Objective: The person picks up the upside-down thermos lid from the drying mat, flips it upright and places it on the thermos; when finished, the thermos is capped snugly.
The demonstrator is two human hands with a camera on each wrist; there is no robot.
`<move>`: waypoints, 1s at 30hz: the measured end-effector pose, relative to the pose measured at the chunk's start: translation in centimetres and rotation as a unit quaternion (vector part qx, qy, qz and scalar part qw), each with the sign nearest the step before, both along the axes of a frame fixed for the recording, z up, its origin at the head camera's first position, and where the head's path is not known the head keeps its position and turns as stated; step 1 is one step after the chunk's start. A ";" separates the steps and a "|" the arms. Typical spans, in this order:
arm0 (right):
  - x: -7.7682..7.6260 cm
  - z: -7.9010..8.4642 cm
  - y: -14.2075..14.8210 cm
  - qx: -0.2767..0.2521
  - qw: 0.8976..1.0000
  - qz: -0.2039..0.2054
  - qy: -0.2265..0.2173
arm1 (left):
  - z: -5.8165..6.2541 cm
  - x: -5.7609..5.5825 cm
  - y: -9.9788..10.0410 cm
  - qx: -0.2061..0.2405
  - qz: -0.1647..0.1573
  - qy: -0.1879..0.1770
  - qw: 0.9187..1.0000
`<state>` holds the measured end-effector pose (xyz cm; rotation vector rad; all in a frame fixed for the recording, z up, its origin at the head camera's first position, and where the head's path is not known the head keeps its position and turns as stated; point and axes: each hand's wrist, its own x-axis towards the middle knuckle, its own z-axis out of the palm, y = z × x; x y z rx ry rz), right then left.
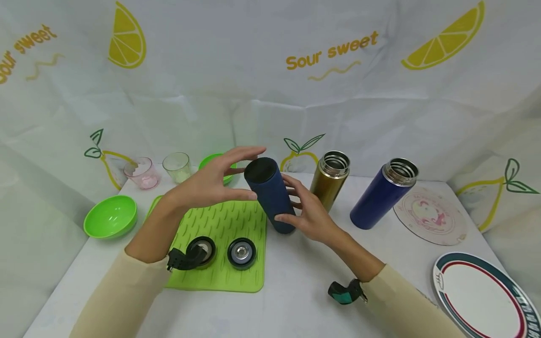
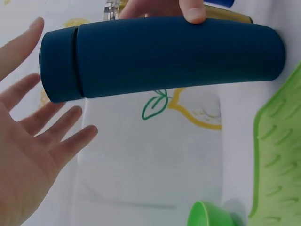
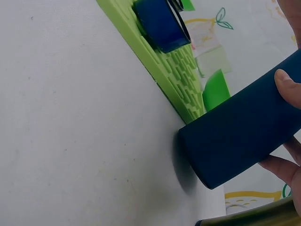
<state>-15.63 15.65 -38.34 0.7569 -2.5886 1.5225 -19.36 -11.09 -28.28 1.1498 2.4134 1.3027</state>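
A dark blue thermos bottle (image 1: 274, 199) with its lid on stands slightly tilted in the middle of the table. My right hand (image 1: 310, 211) grips its body from the right, with the thumb (image 3: 288, 87) in front. Around the lid (image 2: 59, 66), my left hand (image 1: 211, 180) spreads its fingers and thumb without closing on it. Whether the bottle's base touches the table cannot be told. Two round lids, one (image 1: 242, 253) fully visible and one (image 1: 203, 249) partly behind the left wrist strap, lie on the green mat (image 1: 228, 225).
To the right stand an uncapped gold bottle (image 1: 327, 180) and an uncapped blue bottle (image 1: 380, 197). Beyond them lie a pink round mat (image 1: 431, 216) and a white plate (image 1: 477, 300). A green bowl (image 1: 111, 217), a pink glass (image 1: 142, 172) and a clear glass (image 1: 177, 166) are at left.
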 end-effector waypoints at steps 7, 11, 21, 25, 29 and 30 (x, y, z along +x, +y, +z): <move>-0.3 -0.5 -0.4 -0.028 0.999 -0.028 -0.009 | -1.2 1.1 -2.5 -0.002 0.048 -0.026 0.999; -0.5 -0.7 -0.6 -0.042 0.998 -0.041 -0.014 | -2.1 2.3 -3.9 -0.021 0.072 -0.028 0.997; -1.0 -1.4 -0.6 -0.081 0.994 -0.061 -0.028 | -4.6 4.5 -8.0 -0.042 0.112 -0.047 0.992; -0.9 -1.6 -0.5 -0.086 0.994 -0.060 -0.031 | -6.1 5.2 -8.9 -0.043 0.113 -0.063 0.991; -0.8 -1.7 -0.4 -0.090 0.994 -0.056 -0.039 | -7.5 5.8 -9.5 -0.047 0.116 -0.077 0.989; -0.7 -1.8 -0.4 -0.090 0.994 -0.056 -0.040 | -7.8 6.0 -9.6 -0.047 0.116 -0.083 0.989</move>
